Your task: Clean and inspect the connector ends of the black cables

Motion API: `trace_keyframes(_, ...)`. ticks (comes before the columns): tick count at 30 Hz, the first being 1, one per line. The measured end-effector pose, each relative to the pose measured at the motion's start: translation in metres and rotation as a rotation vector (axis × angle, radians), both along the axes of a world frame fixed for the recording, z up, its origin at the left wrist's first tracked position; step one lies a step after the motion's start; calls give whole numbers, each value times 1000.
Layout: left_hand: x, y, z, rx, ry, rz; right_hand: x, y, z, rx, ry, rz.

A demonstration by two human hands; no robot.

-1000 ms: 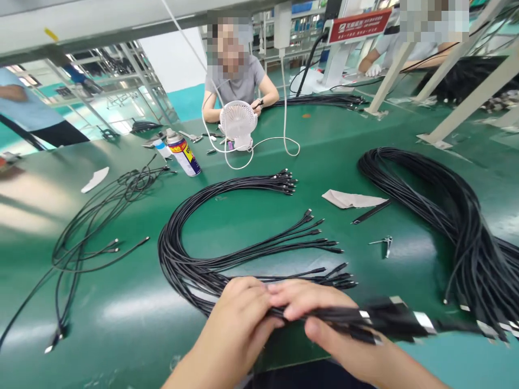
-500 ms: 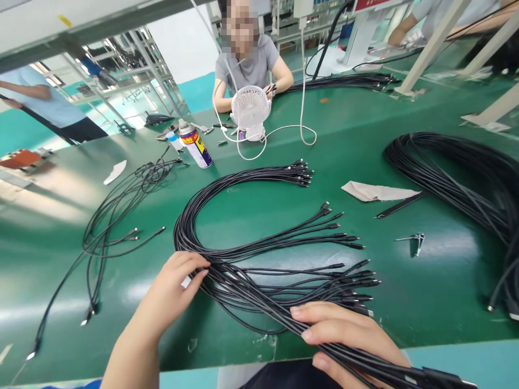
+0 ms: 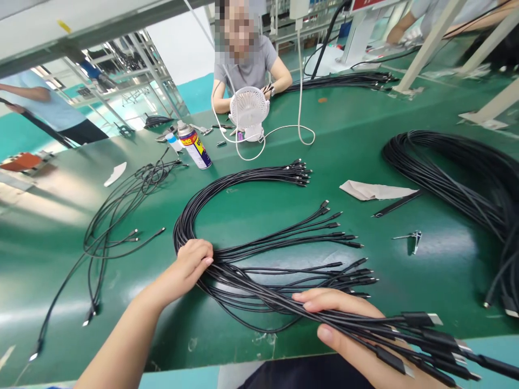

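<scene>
A curved bundle of black cables (image 3: 188, 213) lies on the green table, its plug ends fanned out to the right. My left hand (image 3: 194, 262) is closed around the bundle at its lower bend. A group of these cables runs across my right hand (image 3: 344, 319), between thumb and fingers, with the black plugs (image 3: 440, 340) and their metal tips spread past the palm near the table's front edge. The other cable ends (image 3: 348, 278) rest on the table beyond my right hand. Cable parts under my left hand are hidden.
Looser black cables (image 3: 103, 221) lie at left. A spray can (image 3: 195, 146) and a white fan (image 3: 249, 111) stand further back, before a seated person. A cloth (image 3: 375, 190), tweezers (image 3: 395, 205), a small metal tool (image 3: 414, 241) and a big cable coil (image 3: 438, 178) lie right.
My left hand has moved slightly up and closed over the bundle. My right hand has lifted the held cable ends a little, so more plugs show.
</scene>
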State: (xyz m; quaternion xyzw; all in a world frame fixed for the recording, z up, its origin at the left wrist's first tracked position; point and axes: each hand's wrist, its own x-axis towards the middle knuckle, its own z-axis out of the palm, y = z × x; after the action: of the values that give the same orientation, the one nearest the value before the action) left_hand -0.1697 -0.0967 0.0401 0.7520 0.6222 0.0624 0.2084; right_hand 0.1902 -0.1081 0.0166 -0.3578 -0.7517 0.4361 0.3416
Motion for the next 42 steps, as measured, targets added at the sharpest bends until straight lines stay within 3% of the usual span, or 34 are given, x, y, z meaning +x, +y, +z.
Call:
trace_keyframes(4, 9, 2, 2, 21, 12, -6, -3, 5, 0, -257, 82, 8)
trace_keyframes(7, 32, 10, 12, 41, 5, -122, -6, 8, -2, -425, 146, 32)
trace_keyframes(10, 64, 20, 28, -94, -150, -278, -12, 9, -10, -515, 272, 1)
trace_keyframes(13, 89, 30, 42, -201, -303, -311, -19, 11, -16, -578, 353, -40)
trace_keyframes(17, 102, 41, 46, -346, -365, -389, -26, 16, -12, -568, 373, -65)
trace_keyframes(20, 101, 43, 42, -341, -422, -379, -30, 18, -4, -606, 415, -80)
trace_keyframes(26, 93, 31, 19, -262, -622, -286, -41, 20, -1, -670, 615, -30)
trace_keyframes(30, 85, 23, 0, -260, -701, -234, -49, 21, -5, -730, 614, -12)
trace_keyframes(33, 81, 23, -3, -300, -774, -226, -56, 21, -6, -763, 588, 10)
trace_keyframes(38, 80, 27, -1, -388, -783, -316, -64, 23, -2, -612, 459, 18)
trace_keyframes(42, 77, 28, -11, -365, -1045, -274, -66, 25, 0, -549, 408, -79)
